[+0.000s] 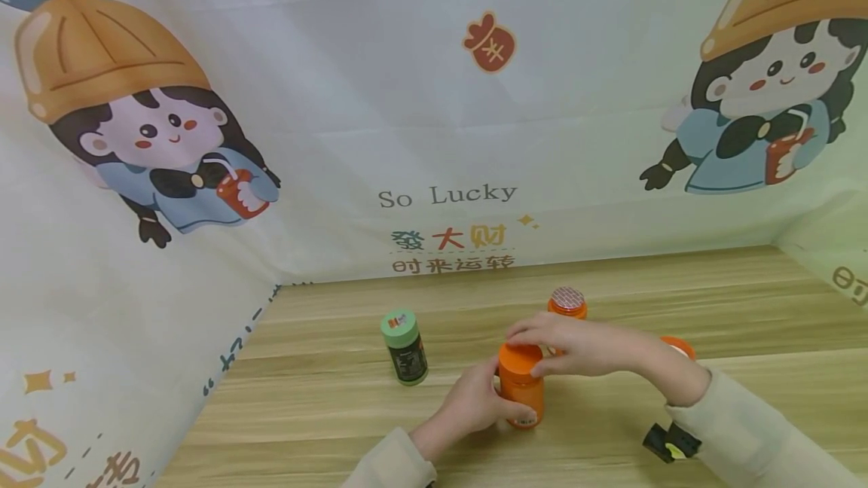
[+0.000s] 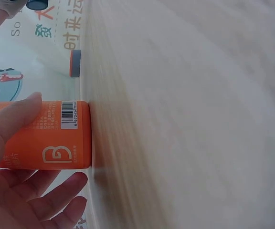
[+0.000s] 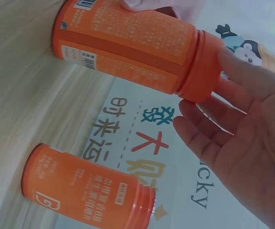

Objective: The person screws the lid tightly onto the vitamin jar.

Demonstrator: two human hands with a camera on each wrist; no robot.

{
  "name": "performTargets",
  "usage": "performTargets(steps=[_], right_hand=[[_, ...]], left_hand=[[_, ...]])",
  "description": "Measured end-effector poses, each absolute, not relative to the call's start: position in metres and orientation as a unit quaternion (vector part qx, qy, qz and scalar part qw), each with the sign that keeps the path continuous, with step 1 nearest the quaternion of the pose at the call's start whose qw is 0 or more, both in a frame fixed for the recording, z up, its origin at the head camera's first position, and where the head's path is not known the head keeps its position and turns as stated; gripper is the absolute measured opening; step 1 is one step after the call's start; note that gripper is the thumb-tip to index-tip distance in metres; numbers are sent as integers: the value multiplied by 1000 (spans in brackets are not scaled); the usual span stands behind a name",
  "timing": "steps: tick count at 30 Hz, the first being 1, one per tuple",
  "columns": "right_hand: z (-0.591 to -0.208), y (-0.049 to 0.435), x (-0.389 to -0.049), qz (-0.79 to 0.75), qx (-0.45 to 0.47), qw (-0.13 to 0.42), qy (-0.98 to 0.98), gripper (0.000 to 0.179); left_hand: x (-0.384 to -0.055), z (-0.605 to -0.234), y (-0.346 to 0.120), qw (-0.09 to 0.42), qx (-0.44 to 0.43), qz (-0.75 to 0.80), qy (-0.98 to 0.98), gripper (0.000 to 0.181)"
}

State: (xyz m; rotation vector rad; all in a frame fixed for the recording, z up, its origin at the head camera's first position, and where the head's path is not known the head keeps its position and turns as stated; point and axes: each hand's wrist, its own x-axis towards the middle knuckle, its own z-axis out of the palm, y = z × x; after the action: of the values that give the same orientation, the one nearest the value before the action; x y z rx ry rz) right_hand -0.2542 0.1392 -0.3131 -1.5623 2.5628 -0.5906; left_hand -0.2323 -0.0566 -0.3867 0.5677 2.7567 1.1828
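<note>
An orange cylindrical plastic bottle (image 1: 524, 388) stood upright on a wood-grain table (image 1: 305, 413) between 2 hands. From left: a dark cylindrical jar with a green lid (image 1: 405, 349) stood apart; the left hand (image 1: 472, 399) gripped the bottle, thumb wrapped across its side; the right hand (image 1: 579, 345) pinched its round orange lid (image 1: 520, 357), 2 fingers loose; behind, a foil-topped orange bottle (image 1: 568, 300); rightmost, an orange-rimmed round object (image 1: 681, 344), partly hidden.

head: soft, even light | left wrist: dimmer, tabletop (image 2: 204, 114) blurred, shadow beside orange bottle (image 2: 47, 138) | right wrist: muted
</note>
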Motion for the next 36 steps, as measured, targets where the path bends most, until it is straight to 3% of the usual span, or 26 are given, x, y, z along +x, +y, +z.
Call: performTargets(steps=[15, 28, 33, 36], right_hand=[[-340, 126, -257, -232, -489, -73, 838, 34], [-342, 125, -256, -239, -472, -82, 845, 33], [-339, 139, -251, -241, -435, -61, 866, 50], [-332, 156, -247, -255, -398, -80, 877, 55]], left_hand=[[-232, -387, -56, 29, 170, 387, 906, 52], [-234, -387, -55, 28, 159, 385, 909, 53], [-236, -387, -55, 26, 153, 386, 909, 55], [-240, -387, -56, 29, 141, 400, 905, 56]])
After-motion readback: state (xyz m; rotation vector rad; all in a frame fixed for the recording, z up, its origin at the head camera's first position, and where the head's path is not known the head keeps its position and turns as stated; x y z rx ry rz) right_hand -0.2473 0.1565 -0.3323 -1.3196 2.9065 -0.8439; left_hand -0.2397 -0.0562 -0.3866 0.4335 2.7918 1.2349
